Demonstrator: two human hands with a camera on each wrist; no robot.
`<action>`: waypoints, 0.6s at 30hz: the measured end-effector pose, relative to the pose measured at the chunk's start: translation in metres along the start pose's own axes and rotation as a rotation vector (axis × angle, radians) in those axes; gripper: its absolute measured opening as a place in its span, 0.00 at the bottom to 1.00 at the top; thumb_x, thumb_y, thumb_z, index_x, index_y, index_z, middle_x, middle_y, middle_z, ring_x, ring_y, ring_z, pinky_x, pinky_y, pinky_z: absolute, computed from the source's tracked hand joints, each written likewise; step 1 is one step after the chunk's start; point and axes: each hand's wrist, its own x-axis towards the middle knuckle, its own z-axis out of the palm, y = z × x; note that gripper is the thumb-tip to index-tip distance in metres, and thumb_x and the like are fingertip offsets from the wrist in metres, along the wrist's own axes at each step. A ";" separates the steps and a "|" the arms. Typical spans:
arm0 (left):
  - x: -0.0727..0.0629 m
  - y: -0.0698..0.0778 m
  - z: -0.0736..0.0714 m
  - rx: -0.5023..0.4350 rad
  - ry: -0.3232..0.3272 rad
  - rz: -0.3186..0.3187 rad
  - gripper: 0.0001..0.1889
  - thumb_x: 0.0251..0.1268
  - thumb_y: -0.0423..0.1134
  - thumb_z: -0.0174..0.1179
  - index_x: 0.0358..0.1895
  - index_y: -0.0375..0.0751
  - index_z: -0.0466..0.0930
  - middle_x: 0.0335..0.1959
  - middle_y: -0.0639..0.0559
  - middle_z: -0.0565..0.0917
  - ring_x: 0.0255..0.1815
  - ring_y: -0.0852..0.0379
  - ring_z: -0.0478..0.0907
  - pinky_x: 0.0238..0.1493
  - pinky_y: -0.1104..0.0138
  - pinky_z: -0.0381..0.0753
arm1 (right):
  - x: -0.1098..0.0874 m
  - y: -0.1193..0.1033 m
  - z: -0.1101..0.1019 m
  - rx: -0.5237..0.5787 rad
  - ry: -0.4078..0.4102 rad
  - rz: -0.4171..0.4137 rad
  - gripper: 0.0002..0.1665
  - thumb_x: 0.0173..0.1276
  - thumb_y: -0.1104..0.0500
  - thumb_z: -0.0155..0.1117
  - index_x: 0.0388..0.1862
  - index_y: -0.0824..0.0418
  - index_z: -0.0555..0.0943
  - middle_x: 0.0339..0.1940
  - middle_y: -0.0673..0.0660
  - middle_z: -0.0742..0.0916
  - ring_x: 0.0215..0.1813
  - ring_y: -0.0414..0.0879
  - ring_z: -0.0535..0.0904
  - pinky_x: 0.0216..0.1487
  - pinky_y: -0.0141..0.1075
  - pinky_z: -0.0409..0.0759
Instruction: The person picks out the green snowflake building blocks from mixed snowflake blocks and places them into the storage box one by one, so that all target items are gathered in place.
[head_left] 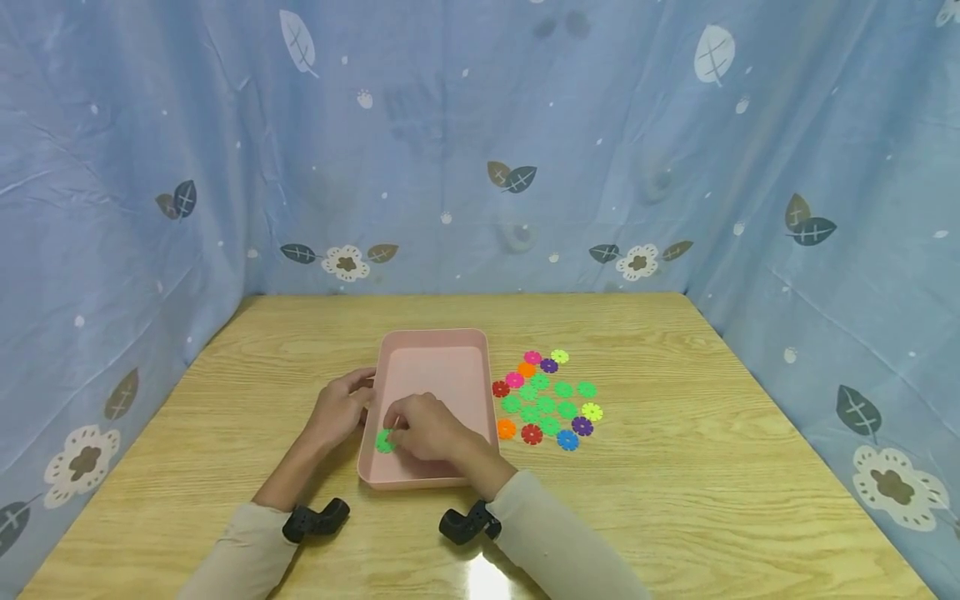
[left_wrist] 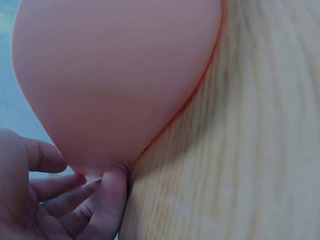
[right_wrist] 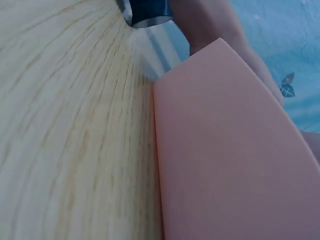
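One green disc is pinched inside the tray by the right hand; the left hand steadies its rim; the pile beside it remains.

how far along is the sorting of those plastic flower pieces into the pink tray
Barely started. The right hand holds one green flower piece inside the pink tray, which looks otherwise bare. The left hand steadies the tray's left rim. The whole cluster of flower pieces remains on the table beside it.

pink tray wall close against the wooden table
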 end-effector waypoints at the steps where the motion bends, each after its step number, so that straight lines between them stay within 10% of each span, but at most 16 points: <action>1: 0.000 0.000 0.000 -0.003 0.000 -0.005 0.25 0.77 0.37 0.45 0.74 0.35 0.66 0.62 0.33 0.79 0.28 0.48 0.85 0.29 0.61 0.86 | 0.000 0.000 0.000 -0.008 -0.005 -0.007 0.02 0.69 0.59 0.69 0.39 0.54 0.87 0.25 0.41 0.82 0.33 0.37 0.74 0.35 0.27 0.72; 18: -0.002 -0.001 -0.001 -0.018 -0.041 0.001 0.26 0.79 0.37 0.44 0.76 0.33 0.63 0.66 0.31 0.76 0.30 0.47 0.86 0.32 0.60 0.87 | -0.001 -0.001 0.005 -0.142 -0.004 -0.066 0.02 0.68 0.56 0.71 0.37 0.52 0.86 0.22 0.40 0.80 0.27 0.36 0.73 0.32 0.27 0.71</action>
